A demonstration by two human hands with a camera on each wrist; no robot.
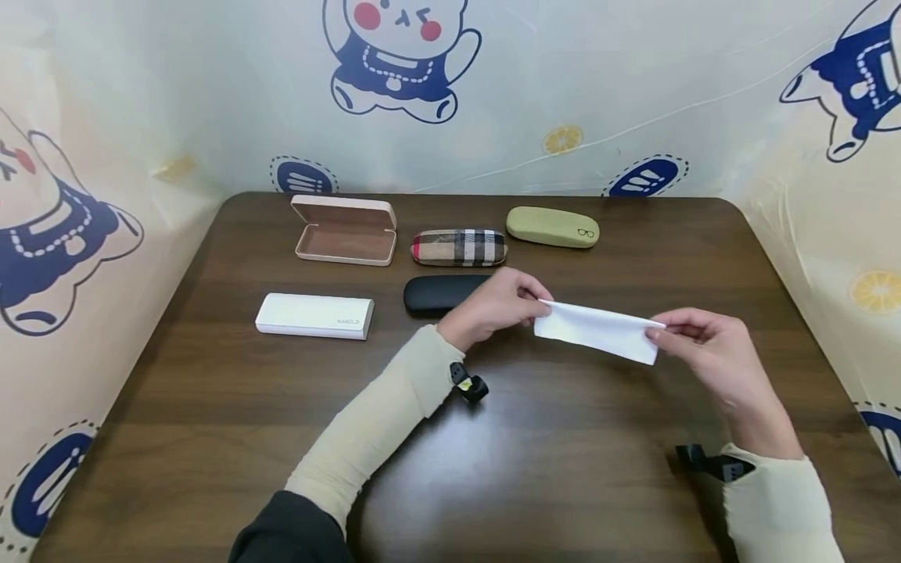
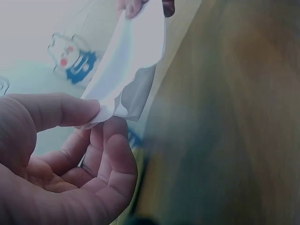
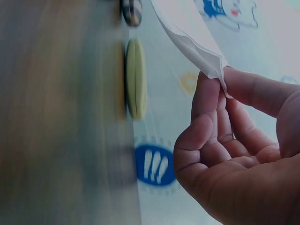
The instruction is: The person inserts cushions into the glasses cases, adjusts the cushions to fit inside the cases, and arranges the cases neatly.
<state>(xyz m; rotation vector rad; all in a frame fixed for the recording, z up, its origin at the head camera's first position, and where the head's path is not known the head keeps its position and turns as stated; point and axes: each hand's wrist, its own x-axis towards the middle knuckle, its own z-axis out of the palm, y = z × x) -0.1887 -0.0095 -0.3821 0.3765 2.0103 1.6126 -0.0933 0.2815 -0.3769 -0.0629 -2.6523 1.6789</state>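
Observation:
A folded white cloth (image 1: 594, 330) is stretched between both hands above the table, its layers showing along the lower edge in the left wrist view. At one end my left hand (image 1: 493, 306) pinches it between thumb and fingers. The other end is pinched by my right hand (image 1: 725, 367), with the thumb against the index finger. Partly hidden behind my left hand lies a black glasses case (image 1: 438, 295). The plaid glasses case (image 1: 459, 248) and the green glasses case (image 1: 552, 227), both closed, lie farther back.
A glasses case with a brown lining (image 1: 345, 242) stands open at the back left. In front of it lies a closed white glasses case (image 1: 314, 316). The brown wooden table (image 1: 528, 477) is bordered by a printed curtain (image 1: 528, 86) at the back and sides.

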